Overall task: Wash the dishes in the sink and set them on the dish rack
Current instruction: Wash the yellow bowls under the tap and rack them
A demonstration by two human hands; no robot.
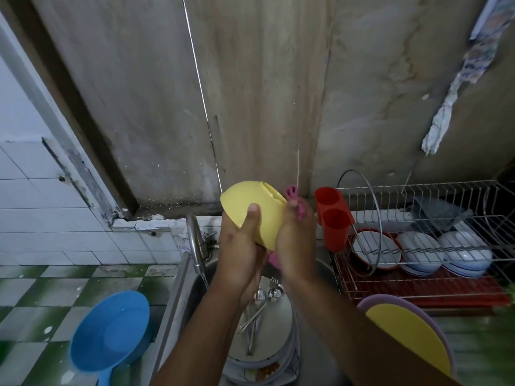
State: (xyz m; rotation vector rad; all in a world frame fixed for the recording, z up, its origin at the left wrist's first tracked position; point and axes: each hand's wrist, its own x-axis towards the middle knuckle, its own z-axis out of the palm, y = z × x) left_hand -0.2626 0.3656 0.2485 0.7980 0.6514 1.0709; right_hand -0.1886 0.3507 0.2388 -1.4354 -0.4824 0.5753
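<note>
A yellow plastic bowl (252,203) is held up above the sink (192,291), its outside facing me. My left hand (239,240) grips it from the left, thumb on its wall. My right hand (295,240) holds a pink cloth (298,207) against the bowl's right side; part of the cloth shows below the bowl. In the sink lies a stack of dirty plates (278,324) with spoons and a fork (264,299) on top. The wire dish rack (418,246) stands to the right, holding several plates and bowls.
A steel tap (196,243) runs a thin stream of water at the sink's left. A red cutlery holder (333,218) hangs on the rack's left end. A blue basin (111,330) sits on the left counter. A yellow plate on a purple one (412,332) lies near right.
</note>
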